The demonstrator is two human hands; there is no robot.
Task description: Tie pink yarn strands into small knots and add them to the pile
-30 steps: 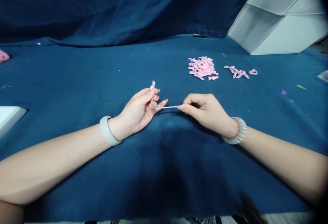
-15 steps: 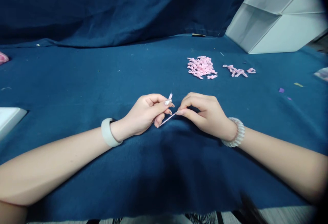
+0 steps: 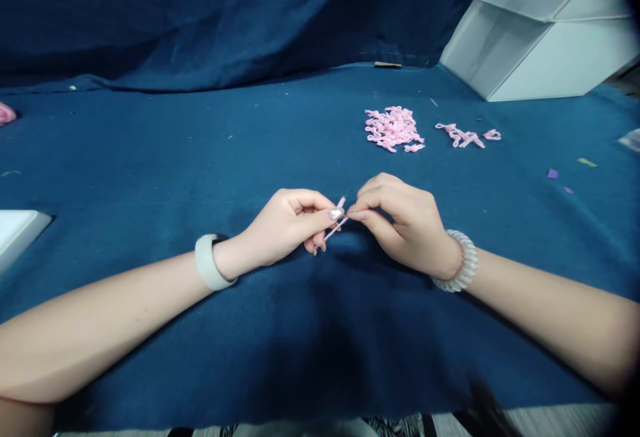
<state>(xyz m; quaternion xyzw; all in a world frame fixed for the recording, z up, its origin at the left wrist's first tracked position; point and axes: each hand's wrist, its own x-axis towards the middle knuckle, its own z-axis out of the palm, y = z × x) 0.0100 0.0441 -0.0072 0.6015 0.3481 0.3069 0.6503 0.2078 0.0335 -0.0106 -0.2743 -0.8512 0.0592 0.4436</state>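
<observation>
A thin pink ribbon strip is pinched between both my hands at the middle of the blue cloth. My left hand curls its fingers round one part of the strip, thumb pressing on it. My right hand pinches the other end with thumb and forefinger. The fingertips of the two hands nearly touch. A pale band circles my left wrist and a coiled clear band my right.
A heap of small pink ribbon loops lies farther back on the blue cloth, with a few more loops to its right. A white box stands at the back right. A white tray corner shows at the left edge.
My hands have drawn together: the strip, stretched straight between them a second ago, is now short and folded between the fingertips. The left hand turned its palm down.
</observation>
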